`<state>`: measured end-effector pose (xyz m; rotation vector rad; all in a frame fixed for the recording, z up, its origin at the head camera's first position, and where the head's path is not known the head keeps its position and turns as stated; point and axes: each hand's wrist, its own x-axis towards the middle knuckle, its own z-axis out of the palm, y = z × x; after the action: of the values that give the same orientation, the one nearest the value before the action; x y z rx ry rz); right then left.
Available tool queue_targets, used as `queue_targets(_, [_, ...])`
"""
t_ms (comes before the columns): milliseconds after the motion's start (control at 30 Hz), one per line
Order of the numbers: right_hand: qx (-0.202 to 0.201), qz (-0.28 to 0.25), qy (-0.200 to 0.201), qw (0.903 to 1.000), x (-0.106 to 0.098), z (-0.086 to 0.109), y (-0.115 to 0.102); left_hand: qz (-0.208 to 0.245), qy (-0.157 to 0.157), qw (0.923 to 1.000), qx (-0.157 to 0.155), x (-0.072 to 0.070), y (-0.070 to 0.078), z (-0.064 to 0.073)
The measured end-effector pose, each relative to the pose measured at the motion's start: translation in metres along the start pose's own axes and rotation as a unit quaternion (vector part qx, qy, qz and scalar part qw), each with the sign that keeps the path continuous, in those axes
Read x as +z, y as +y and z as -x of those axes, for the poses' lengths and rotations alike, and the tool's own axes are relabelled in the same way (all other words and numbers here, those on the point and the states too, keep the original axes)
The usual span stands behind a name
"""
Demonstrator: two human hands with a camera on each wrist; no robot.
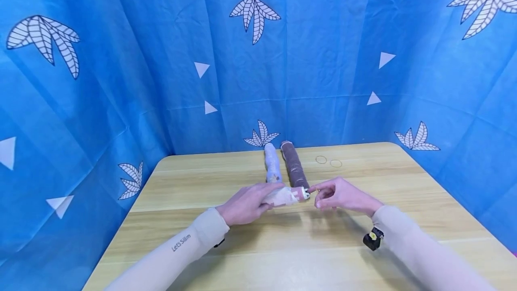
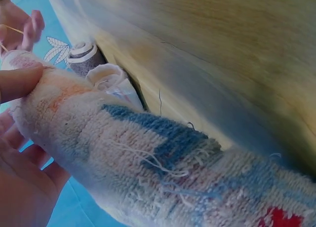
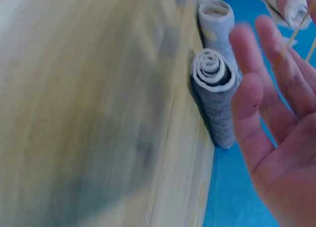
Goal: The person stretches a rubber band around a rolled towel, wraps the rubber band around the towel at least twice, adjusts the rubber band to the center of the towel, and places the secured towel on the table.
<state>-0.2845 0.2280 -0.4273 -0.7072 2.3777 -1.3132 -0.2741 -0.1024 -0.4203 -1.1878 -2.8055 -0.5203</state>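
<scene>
A rolled towel [image 1: 286, 196], pale with pink ends and blue, orange and red patches, lies across my left hand's grip in the head view. My left hand [image 1: 248, 202] holds it from the side, thumb on top near one end in the left wrist view. At the towel's right end is my right hand [image 1: 342, 196], index finger stretched toward that end. A thin yellow rubber band [image 2: 14, 28] runs taut from the right hand's fingers to the towel end. In the right wrist view the band [image 3: 302, 25] shows beside the spread fingers [image 3: 274, 44].
Behind the hands, a lavender towel roll [image 1: 272, 161] and a dark brown towel roll [image 1: 295, 164] lie side by side on the wooden table [image 1: 194, 183]. Two loose rubber bands, one [image 1: 321, 159] left of the other [image 1: 336, 163], lie to their right. A blue curtain [image 1: 323, 57] borders the table.
</scene>
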Motion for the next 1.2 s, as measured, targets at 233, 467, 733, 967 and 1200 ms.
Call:
queue_targets(233, [-0.058, 0.02, 0.048, 0.997, 0.015, 0.0, -0.002, 0.009, 0.0, 0.9999, -0.007, -0.002, 0.0, -0.001])
queue_targets(467, [-0.088, -0.022, 0.049, 0.9947, 0.027, -0.001, -0.002, 0.025, 0.004, 0.9997, -0.007, -0.002, 0.002, -0.004])
queue_targets(733, [-0.113, -0.033, 0.059, 0.9914, 0.036, -0.007, -0.011, 0.033, 0.008, 0.9994, 0.007, -0.004, 0.007, -0.008])
queue_targets(967, [-0.125, -0.04, 0.049, 0.9901, 0.037, -0.011, -0.018, 0.021, 0.011, 0.9994, 0.026, -0.005, 0.009, -0.01])
queue_targets(1200, [-0.122, -0.04, 0.047, 0.9906, 0.042, -0.015, -0.016, 0.028, 0.005, 0.9993, 0.024, -0.005, 0.011, -0.009])
